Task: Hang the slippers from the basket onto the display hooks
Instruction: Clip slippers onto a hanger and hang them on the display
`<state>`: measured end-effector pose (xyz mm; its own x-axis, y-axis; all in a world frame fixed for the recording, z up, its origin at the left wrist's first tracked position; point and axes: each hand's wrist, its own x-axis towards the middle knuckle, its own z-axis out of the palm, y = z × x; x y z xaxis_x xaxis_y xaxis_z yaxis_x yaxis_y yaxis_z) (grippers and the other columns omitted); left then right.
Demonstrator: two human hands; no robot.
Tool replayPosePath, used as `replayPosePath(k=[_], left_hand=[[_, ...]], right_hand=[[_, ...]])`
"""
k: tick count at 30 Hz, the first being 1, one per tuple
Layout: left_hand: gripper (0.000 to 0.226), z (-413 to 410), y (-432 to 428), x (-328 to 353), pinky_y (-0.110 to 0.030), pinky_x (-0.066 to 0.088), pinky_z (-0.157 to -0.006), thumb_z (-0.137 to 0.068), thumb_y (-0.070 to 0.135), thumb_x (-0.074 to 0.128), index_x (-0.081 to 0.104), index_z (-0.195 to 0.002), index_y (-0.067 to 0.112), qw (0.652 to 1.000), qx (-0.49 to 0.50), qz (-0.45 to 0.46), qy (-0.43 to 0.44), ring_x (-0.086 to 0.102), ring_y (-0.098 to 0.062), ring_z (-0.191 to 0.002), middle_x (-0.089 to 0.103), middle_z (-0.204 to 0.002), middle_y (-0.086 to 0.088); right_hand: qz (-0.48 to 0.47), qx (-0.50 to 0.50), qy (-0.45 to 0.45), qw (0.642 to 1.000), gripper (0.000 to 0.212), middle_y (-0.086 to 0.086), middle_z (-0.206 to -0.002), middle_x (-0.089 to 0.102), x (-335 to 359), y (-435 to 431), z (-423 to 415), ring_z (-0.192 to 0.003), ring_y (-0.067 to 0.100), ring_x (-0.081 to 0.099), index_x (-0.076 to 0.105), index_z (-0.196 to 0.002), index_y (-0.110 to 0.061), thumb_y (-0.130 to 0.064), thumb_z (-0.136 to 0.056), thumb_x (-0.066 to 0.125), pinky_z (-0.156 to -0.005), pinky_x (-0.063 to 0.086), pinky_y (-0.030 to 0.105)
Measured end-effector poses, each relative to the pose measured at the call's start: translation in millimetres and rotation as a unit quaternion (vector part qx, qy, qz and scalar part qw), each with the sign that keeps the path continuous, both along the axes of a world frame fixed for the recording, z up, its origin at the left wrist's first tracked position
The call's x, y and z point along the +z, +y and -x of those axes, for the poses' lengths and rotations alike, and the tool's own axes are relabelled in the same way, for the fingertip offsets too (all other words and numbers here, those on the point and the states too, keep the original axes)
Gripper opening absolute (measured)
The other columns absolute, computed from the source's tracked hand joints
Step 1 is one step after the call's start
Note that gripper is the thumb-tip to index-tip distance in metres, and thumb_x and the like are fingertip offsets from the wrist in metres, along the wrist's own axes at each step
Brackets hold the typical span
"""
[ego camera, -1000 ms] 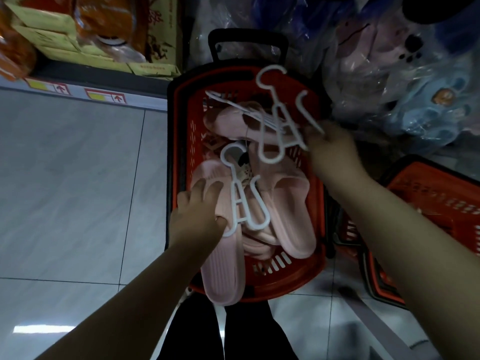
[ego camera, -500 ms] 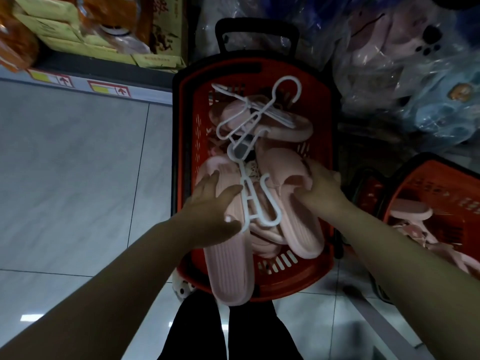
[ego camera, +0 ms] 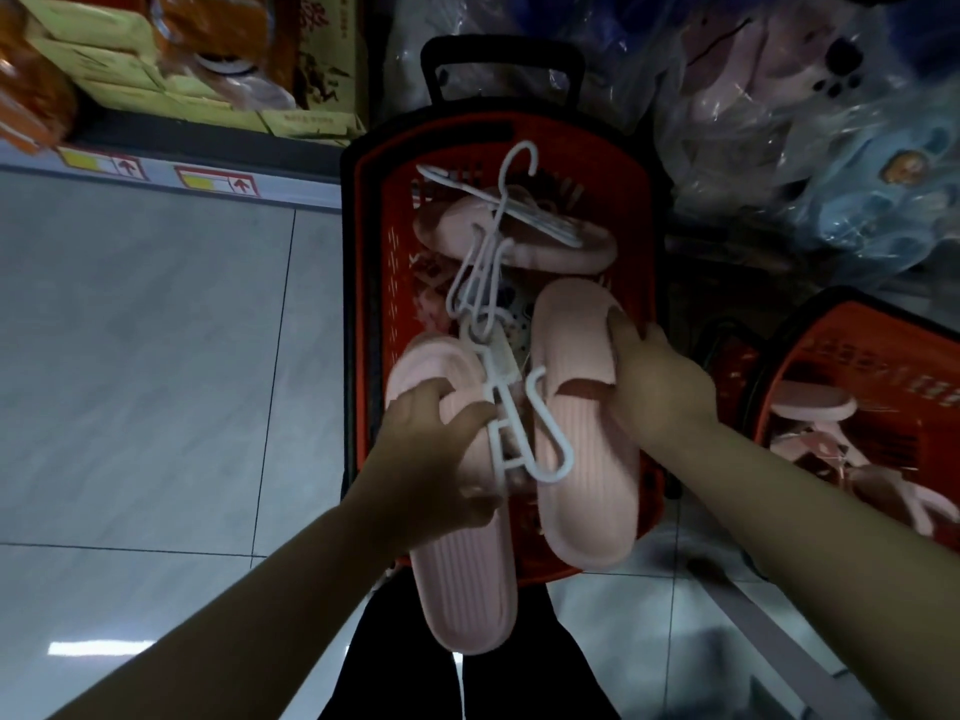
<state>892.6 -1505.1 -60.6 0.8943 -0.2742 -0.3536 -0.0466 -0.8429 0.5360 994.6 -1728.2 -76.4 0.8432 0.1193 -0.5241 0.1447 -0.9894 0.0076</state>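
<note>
Above the basket, left hand grips left slipper; right hand grips right slipper.

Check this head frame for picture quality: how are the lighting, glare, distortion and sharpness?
Head view: dim overall, with muted colours. There is a bright glare patch on the floor tiles and glints on the plastic bags. Wide-angle bending bows the shelf edge. The left hand, right hand and pink slippers look slightly soft.

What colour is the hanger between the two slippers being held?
The hanger is white, clearest in the head view, between the pink slippers.
</note>
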Motion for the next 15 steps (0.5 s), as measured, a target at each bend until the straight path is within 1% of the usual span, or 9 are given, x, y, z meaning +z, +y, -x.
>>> replayPosePath(k=[2, 4, 6, 7, 9, 10, 11, 13, 15], left_hand=[[0.072, 11, 1, 5, -0.043, 0.051, -0.077, -0.052, 0.052, 0.073, 0.059, -0.116, 0.022, 1.000, -0.006, -0.007, 0.002, 0.052, -0.031, -0.097, 0.055, -0.107, -0.013], [0.078, 20, 1, 10, -0.042, 0.051, -0.077, -0.045, 0.053, 0.078, 0.060, -0.115, 0.023, 0.999, -0.022, -0.023, 0.009, 0.054, -0.032, -0.095, 0.057, -0.105, -0.013], [0.083, 27, 0, 14, -0.042, 0.051, -0.078, -0.039, 0.054, 0.082, 0.062, -0.114, 0.024, 0.998, -0.045, -0.038, 0.002, 0.056, -0.032, -0.095, 0.060, -0.105, -0.013], [0.084, 29, -1, 16, -0.042, 0.050, -0.078, -0.039, 0.055, 0.082, 0.063, -0.114, 0.024, 0.998, -0.051, -0.040, -0.004, 0.057, -0.032, -0.095, 0.060, -0.106, -0.013], [0.084, 29, -2, 17, -0.042, 0.049, -0.079, -0.040, 0.055, 0.081, 0.063, -0.115, 0.023, 0.999, -0.042, -0.032, -0.013, 0.056, -0.033, -0.096, 0.059, -0.107, -0.014], [0.082, 28, -2, 16, -0.042, 0.048, -0.078, -0.042, 0.055, 0.080, 0.063, -0.115, 0.022, 0.999, -0.026, -0.023, -0.016, 0.055, -0.034, -0.095, 0.058, -0.108, -0.015], [0.081, 27, -2, 16, -0.041, 0.048, -0.078, -0.044, 0.055, 0.079, 0.063, -0.115, 0.021, 1.000, -0.008, -0.015, -0.020, 0.055, -0.034, -0.096, 0.057, -0.108, -0.015], [0.078, 23, 0, 15, -0.042, 0.047, -0.080, -0.048, 0.055, 0.078, 0.063, -0.115, 0.019, 0.999, 0.021, -0.014, -0.028, 0.054, -0.034, -0.099, 0.057, -0.111, -0.015], [0.076, 20, 3, 15, -0.042, 0.047, -0.082, -0.048, 0.054, 0.081, 0.064, -0.113, 0.017, 0.999, 0.034, -0.027, -0.033, 0.054, -0.033, -0.101, 0.058, -0.113, -0.015]], right_hand=[[0.005, 0.017, -0.040, 0.999, 0.075, 0.017, -0.147, 0.029, 10, 2, 5, -0.091, 0.033, 0.060, 0.010, -0.150, -0.020, -0.019, -0.090, 0.056, -0.055, 0.037, 0.028], [-0.003, 0.014, -0.086, 0.996, 0.069, 0.023, -0.148, 0.026, 20, 2, 6, -0.086, 0.038, 0.060, 0.017, -0.149, -0.012, -0.003, -0.089, 0.049, -0.055, 0.035, 0.030], [-0.020, 0.004, -0.125, 0.992, 0.067, 0.027, -0.148, 0.026, 26, 3, 3, -0.081, 0.041, 0.060, 0.022, -0.147, -0.007, 0.003, -0.086, 0.048, -0.054, 0.036, 0.032], [-0.017, 0.011, -0.117, 0.993, 0.068, 0.025, -0.149, 0.024, 25, 4, 1, -0.084, 0.041, 0.060, 0.021, -0.148, -0.008, 0.000, -0.087, 0.049, -0.054, 0.038, 0.033], [-0.013, 0.041, -0.066, 0.997, 0.071, 0.018, -0.152, 0.022, 23, 8, 2, -0.096, 0.038, 0.059, 0.015, -0.149, -0.015, -0.016, -0.090, 0.054, -0.061, 0.047, 0.035], [-0.021, 0.060, -0.044, 0.997, 0.075, 0.014, -0.150, 0.025, 22, 11, 3, -0.099, 0.037, 0.059, 0.016, -0.149, -0.018, -0.025, -0.089, 0.059, -0.065, 0.051, 0.036], [-0.032, 0.071, -0.028, 0.997, 0.076, 0.012, -0.148, 0.028, 23, 15, 5, -0.099, 0.036, 0.059, 0.019, -0.148, -0.020, -0.030, -0.087, 0.062, -0.067, 0.052, 0.037], [-0.049, 0.074, -0.018, 0.996, 0.071, 0.009, -0.142, 0.032, 25, 20, 11, -0.095, 0.034, 0.059, 0.026, -0.145, -0.021, -0.029, -0.086, 0.063, -0.067, 0.053, 0.038], [-0.062, 0.066, -0.017, 0.996, 0.065, 0.009, -0.138, 0.035, 27, 23, 19, -0.090, 0.033, 0.060, 0.032, -0.143, -0.020, -0.023, -0.086, 0.062, -0.066, 0.053, 0.039]])
